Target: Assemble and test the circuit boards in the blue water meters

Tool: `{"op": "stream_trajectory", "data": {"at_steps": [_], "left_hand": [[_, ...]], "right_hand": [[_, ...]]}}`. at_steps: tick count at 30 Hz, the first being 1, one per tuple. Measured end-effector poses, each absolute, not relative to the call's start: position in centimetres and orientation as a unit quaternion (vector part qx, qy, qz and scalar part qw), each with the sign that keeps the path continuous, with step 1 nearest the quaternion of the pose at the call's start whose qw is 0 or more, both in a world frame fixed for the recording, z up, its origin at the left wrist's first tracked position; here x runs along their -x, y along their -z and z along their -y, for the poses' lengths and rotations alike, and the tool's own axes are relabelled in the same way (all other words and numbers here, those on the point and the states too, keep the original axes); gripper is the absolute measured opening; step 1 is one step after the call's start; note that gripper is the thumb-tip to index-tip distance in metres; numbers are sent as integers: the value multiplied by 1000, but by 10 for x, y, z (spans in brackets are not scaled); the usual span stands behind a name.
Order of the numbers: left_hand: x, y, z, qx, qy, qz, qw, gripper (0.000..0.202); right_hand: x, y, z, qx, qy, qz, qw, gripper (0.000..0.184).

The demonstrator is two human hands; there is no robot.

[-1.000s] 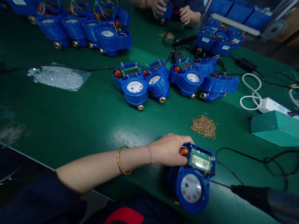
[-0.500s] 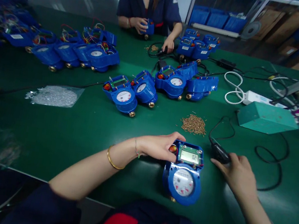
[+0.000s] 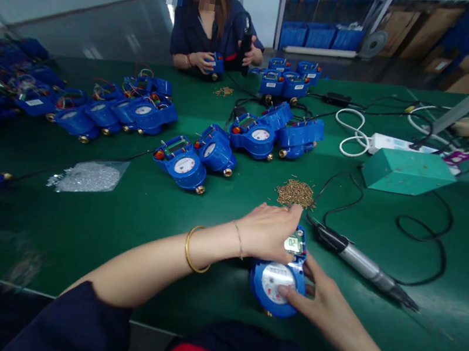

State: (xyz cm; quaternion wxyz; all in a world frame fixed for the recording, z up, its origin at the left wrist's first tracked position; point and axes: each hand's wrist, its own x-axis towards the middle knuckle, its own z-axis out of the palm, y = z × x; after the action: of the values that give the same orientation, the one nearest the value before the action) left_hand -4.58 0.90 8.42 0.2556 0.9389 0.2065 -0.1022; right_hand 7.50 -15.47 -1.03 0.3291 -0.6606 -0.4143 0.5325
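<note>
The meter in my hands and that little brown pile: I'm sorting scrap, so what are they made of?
Meter: looks like moulded blue plastic, smooth with a slight sheen, and a clear window over the white dial. Pile: probably small brass or brass-plated screws, judging by the golden-brown glint; too small to be sure.

Dim, cool overhead light is thrown across the green worktop (image 3: 129,224), with soft glare near its far edge. Straight lines are bent by wide-angle distortion, and the left corners are smeared by blur and darkness.

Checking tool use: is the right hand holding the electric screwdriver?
No, the right hand grips the round blue water meter; the silver-black electric screwdriver lies alone.
</note>
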Motion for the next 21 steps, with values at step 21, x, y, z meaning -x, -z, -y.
{"op": "stream_trajectory", "data": {"at_steps": [21], "left_hand": [[19, -94, -8, -964, 143, -149, 166, 66]], "right_hand": [[-77, 11, 156, 636, -518, 447, 356, 84]]}}
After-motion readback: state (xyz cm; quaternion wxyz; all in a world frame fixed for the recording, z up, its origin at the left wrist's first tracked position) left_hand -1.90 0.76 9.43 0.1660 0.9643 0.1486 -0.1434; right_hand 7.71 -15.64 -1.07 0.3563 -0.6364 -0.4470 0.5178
